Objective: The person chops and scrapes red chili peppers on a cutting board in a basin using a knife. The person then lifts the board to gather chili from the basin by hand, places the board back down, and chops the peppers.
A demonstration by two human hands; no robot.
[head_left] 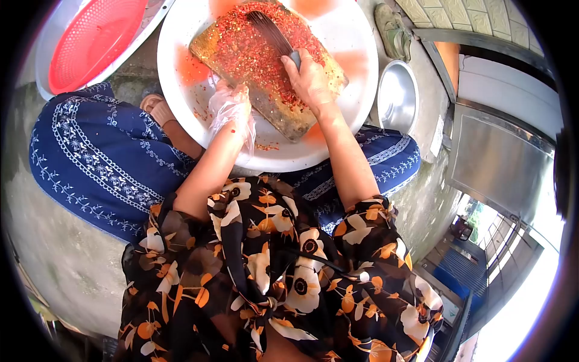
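My right hand [309,78] is gripping the cleaver [272,33] handle, closed around it, blade lying on chopped red chili [253,57] covering the wooden cutting board [283,117]. My left hand [230,108], in a clear plastic glove, is resting loosely open at the board's edge, inside 1 white basin [356,54].

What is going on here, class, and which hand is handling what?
A seated person is chopping red chilli on a wooden board set inside a large white basin. The right hand grips a cleaver lying across the chopped heap. The left hand, in a clear plastic glove, rests at the board's near edge. A red colander sits to the left, a metal bowl to the right.
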